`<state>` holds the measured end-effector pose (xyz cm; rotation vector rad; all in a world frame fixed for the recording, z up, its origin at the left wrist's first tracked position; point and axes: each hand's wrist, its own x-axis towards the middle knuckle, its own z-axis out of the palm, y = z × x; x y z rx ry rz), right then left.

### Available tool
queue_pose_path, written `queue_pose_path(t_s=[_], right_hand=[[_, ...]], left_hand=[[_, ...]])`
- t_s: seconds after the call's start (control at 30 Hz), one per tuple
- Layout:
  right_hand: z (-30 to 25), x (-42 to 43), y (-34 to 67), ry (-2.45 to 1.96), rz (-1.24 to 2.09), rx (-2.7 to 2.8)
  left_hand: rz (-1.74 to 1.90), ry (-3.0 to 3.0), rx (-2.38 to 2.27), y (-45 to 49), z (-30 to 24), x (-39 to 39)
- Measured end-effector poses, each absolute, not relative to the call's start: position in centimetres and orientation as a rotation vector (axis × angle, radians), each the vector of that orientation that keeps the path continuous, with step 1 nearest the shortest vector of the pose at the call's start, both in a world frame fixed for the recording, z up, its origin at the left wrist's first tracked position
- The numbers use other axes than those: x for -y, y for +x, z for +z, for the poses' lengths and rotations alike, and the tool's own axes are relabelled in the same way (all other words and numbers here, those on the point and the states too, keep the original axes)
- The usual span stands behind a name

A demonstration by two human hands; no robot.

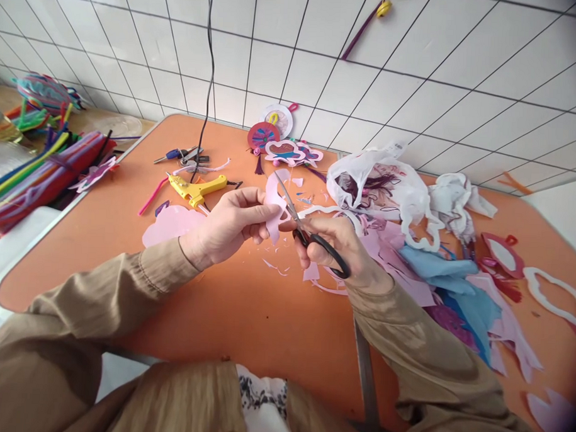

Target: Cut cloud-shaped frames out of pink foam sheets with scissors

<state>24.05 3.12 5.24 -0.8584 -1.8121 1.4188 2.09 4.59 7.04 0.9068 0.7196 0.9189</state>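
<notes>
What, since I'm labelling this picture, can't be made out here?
All in the head view:
Scissors: handle loops partly covered by the right hand.
Pink cloud shape: partly behind the left hand.
Paper scraps: tiniest too small to count.
Black cord: cut off by the top edge.

You can read no lettering here; no label, brand, number or sign is legible to you anywhere.

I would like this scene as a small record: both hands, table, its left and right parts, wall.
Left hand: holds pink cut piece
Right hand: holds black-handled scissors at that piece
Table: orange, with small pink scraps
Left part: yellow glue gun, larger pink shape
Right part: white plastic bag, blue material
Wall: white-tiled, dark lines
</notes>
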Motion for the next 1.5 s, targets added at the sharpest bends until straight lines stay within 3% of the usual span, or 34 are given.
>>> queue_pose_path(t_s=[1.5], right_hand=[[5.40, -3.11, 23.48, -0.876, 1.421, 1.765]], left_hand=[[0.887, 0.833, -0.641, 2.35, 6.49, -4.36]])
